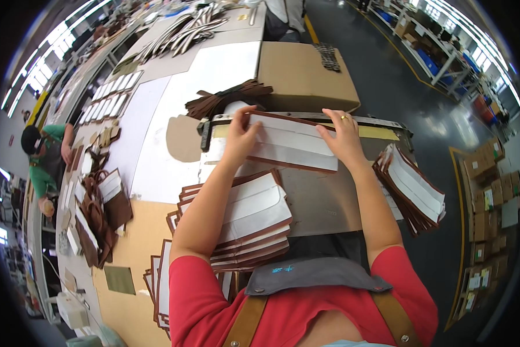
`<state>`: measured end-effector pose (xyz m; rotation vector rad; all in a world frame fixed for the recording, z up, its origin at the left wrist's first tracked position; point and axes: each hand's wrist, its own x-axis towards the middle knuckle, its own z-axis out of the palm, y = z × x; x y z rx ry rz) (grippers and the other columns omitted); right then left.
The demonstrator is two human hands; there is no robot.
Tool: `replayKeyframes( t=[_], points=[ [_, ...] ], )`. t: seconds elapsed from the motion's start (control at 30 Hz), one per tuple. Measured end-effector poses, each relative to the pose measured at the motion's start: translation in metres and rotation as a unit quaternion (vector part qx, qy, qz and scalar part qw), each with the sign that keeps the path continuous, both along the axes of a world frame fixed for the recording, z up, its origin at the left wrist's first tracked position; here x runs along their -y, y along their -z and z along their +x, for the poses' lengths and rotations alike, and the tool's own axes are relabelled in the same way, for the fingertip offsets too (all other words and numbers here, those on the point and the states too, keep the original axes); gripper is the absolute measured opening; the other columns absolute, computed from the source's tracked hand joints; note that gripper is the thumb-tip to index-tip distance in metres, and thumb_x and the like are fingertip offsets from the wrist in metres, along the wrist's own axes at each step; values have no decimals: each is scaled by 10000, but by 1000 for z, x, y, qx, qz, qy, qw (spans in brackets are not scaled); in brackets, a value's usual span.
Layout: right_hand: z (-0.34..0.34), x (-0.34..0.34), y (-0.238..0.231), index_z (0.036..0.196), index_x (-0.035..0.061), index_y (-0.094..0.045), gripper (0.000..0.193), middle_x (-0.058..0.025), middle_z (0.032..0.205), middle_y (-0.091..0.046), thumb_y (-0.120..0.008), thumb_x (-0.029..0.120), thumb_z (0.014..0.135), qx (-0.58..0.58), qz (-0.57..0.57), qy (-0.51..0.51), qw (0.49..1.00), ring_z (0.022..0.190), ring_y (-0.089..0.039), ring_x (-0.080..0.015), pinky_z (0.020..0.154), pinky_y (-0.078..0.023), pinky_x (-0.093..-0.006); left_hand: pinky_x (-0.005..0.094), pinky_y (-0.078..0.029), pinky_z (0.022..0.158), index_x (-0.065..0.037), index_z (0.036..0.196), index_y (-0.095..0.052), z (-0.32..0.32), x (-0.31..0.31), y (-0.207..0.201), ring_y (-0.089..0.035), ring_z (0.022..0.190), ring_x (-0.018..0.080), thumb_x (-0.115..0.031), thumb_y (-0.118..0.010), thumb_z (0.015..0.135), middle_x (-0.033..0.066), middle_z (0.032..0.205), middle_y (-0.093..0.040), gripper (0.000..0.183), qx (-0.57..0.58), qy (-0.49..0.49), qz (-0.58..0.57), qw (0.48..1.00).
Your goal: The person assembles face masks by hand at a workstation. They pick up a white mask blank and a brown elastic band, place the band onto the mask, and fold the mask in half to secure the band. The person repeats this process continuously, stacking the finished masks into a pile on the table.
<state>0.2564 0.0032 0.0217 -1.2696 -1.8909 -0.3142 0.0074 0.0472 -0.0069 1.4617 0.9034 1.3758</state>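
Observation:
Between my two hands is a flat brown-edged panel with a white backing, lying over a metal plate against a long metal bar. My left hand grips the panel's left end, thumb on the white face. At its far right corner, my right hand, with a ring on one finger, holds the edge between thumb and fingers. A fanned stack of similar panels lies nearer me, partly behind my left forearm. Another stack of them sits to the right of my right forearm.
Beyond the bar stand a bundle of brown strips and a cardboard box. Brown leather pieces lie on the long table at left, where a person in green works. Cardboard cartons line the floor at right.

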Motion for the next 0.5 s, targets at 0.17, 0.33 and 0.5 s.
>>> replayKeyframes(
  t=[0.17, 0.33, 0.5],
  points=[
    [-66, -25, -28, 931, 26, -642, 205, -106, 892, -622, -604, 213, 856, -194, -234, -169, 938, 785, -586, -242, 707, -462, -332, 212, -375, 688, -66, 1185, -484, 4, 6, -4, -439, 754, 76, -16, -631, 814, -11, 808, -485, 402, -2, 18, 33, 999],
    [-97, -46, -32, 879, 4, -621, 189, -79, 841, -591, -592, 190, 866, -225, -307, -224, 897, 742, -559, -159, 659, -449, -285, 218, -328, 608, -75, 1210, -457, 3, 6, -4, -372, 678, 65, -29, -650, 799, -31, 740, -418, 456, -20, 12, 52, 998],
    [-106, -40, -35, 855, -20, -588, 169, -80, 791, -556, -595, 149, 846, -144, -245, -218, 934, 740, -569, -150, 673, -456, -276, 218, -333, 611, -58, 1186, -454, 3, 4, -1, -379, 674, 64, 9, -644, 783, -28, 739, -425, 450, 20, 2, 50, 999]
  ],
)
